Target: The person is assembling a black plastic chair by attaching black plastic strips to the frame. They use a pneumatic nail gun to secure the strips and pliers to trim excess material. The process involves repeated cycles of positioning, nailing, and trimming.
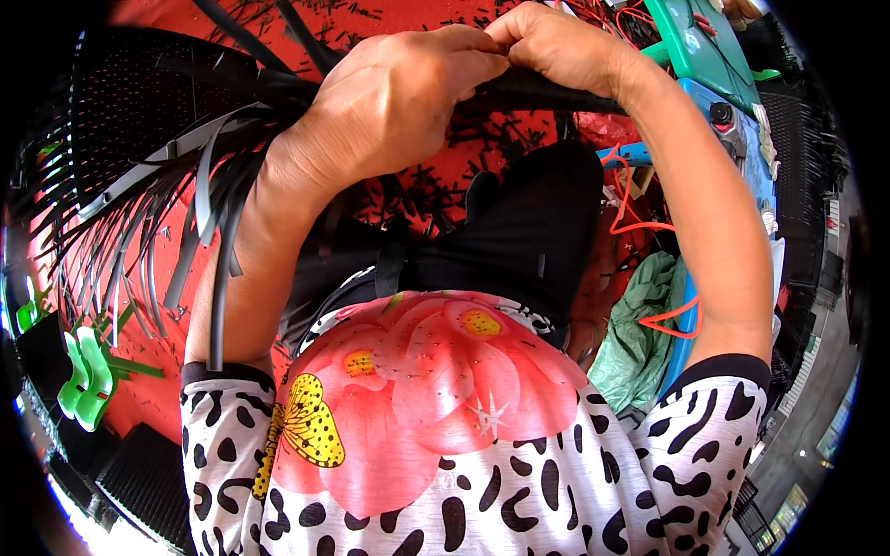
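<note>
My left hand [394, 102] is closed, its fingertips pressed together at the top middle. Against them my right hand [565, 56] is pinched shut too. Whatever lies between the fingers is hidden or too small to make out. A dark, woven panel of black strips [139, 111] stands to the left of my left hand. Loose black strip ends [120, 241] fan out from its lower edge, and some hang across my left forearm. Just under both hands runs a dark bar-like part [547, 95], partly covered by them.
Short black offcuts [417, 190] litter the red floor [148, 371]. At right, a green stool-like top [709, 46] and a blue surface [742, 139] stand beside a coiled orange hose [626, 199]. Below lies a crumpled green sack [635, 334]. Green clamps [86, 375] sit far left.
</note>
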`<state>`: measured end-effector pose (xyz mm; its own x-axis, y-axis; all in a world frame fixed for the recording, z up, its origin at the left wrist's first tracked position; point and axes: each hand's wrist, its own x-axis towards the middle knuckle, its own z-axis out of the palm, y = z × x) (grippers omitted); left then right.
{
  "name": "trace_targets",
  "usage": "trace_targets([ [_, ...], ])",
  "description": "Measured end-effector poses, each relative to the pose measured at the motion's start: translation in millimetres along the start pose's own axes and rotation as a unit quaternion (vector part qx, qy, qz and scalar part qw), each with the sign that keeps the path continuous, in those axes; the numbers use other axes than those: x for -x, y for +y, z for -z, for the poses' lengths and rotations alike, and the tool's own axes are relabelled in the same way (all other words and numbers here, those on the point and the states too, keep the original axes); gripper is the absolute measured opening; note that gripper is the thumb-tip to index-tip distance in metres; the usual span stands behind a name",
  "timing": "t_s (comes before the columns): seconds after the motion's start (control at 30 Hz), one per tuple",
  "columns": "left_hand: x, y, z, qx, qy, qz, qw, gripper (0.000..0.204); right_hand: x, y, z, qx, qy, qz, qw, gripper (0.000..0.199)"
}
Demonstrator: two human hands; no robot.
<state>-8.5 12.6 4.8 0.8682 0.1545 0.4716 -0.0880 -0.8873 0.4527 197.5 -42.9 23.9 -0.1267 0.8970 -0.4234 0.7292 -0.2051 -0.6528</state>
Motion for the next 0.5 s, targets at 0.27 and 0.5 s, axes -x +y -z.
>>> trace_targets([
  [0.27, 2.5, -4.8, 1.9, 0.056, -0.034, 0.021, 0.998, 0.045, -3.1, 0.9, -6.9, 0.032, -0.003, -0.035, 0.999, 0.016],
  [0.5, 1.5, -6.0, 2.5, 0.067, -0.044, 0.025, 0.996, 0.045, -10.3, 30.6, -4.9, -0.031, -0.004, 0.016, 0.999, 0.016],
])
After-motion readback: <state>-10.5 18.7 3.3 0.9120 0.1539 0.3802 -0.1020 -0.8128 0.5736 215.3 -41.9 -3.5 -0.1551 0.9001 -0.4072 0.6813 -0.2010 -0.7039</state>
